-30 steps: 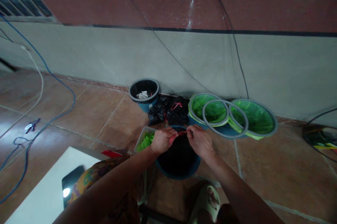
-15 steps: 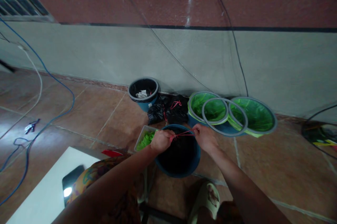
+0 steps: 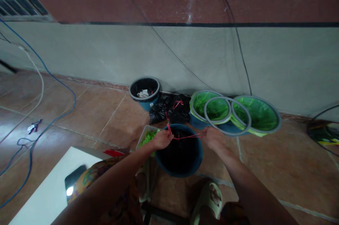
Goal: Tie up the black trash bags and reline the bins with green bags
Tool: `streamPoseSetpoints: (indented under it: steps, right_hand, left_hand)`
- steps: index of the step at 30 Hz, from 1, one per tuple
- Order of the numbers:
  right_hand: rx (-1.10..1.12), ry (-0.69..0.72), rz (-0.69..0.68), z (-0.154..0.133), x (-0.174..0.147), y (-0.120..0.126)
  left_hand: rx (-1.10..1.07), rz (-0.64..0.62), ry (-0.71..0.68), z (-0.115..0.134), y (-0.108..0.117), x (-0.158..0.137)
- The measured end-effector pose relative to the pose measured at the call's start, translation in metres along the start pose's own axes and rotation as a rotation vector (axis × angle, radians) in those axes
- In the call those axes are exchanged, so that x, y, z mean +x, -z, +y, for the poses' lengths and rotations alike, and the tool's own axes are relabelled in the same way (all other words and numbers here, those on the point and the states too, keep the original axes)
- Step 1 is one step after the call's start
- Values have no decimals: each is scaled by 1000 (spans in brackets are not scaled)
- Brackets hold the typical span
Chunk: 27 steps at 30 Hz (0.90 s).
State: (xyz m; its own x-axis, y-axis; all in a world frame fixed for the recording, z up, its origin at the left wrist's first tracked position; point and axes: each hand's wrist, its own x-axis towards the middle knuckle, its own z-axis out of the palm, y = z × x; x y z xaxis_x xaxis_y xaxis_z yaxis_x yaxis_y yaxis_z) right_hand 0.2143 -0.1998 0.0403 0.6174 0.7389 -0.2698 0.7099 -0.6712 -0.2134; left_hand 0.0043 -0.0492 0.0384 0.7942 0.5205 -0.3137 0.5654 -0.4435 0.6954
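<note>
A thin red drawstring point(image 3: 189, 136) is stretched across the mouth of a blue bin point(image 3: 199, 158). My left hand point(image 3: 163, 139) is closed on its left end, with a red loop standing up above the fingers. On the right, my right hand point(image 3: 212, 138) grips the other end, its fingers slightly blurred. Inside the blue bin is a dark, black bag point(image 3: 180, 149), its details lost in shadow. A clear tray of bright green rolled bags point(image 3: 149, 137) stands beside my left hand, partly covered by it.
Behind are tied black bags point(image 3: 180, 112) and a black-lined bin point(image 3: 144, 103). Green-lined bins point(image 3: 255, 115) stand at the wall, a loose grey ring point(image 3: 250, 121) across them. At left are a white surface point(image 3: 50, 186) with a phone point(image 3: 72, 179), a blue cable point(image 3: 72, 101) and keys point(image 3: 34, 126).
My right hand has moved right and my hands are farther apart, drawing the red drawstring out longer. A red loop now rises above my left hand.
</note>
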Motion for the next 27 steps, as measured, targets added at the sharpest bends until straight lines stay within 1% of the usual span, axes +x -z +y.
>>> streamPoseSetpoints:
  steps: [2,4,7,9,11,14,17,18,20,23,25,27]
  right_hand:
    - [18,3,0,-5,1,5]
    - [18,11,0,-11,-1,11]
    - [29,18,20,-19,-5,22]
    - [83,40,54,-23,-9,30]
    - [206,85,80,-28,-14,36]
    - [494,183,82,-37,-21,41]
    - [763,320,55,-47,-28,40]
    - [820,365,41,-50,-30,40]
    - [885,413,13,-56,-32,38]
    - [959,383,-38,-62,-33,38]
    - [1036,320,-66,-63,-30,36]
    - [1077,222,-102,-62,-26,30]
  left_hand:
    - [-213,-60,116,6,2,1]
    - [-455,-63,195,11,-1,1]
    - [-781,-49,191,13,-14,1]
    - [-949,-55,195,12,-23,0]
    - [-1061,-51,220,11,-30,0]
    - [-1141,-26,206,11,-31,0]
    - [-1120,-31,140,14,-28,1]
    - [-1071,-51,113,14,-27,1]
    - [-909,-105,45,15,-26,1]
    - [-641,-128,-36,15,-29,1]
    - [-555,-112,-55,14,-32,1]
    - [-522,-93,-70,13,-32,1]
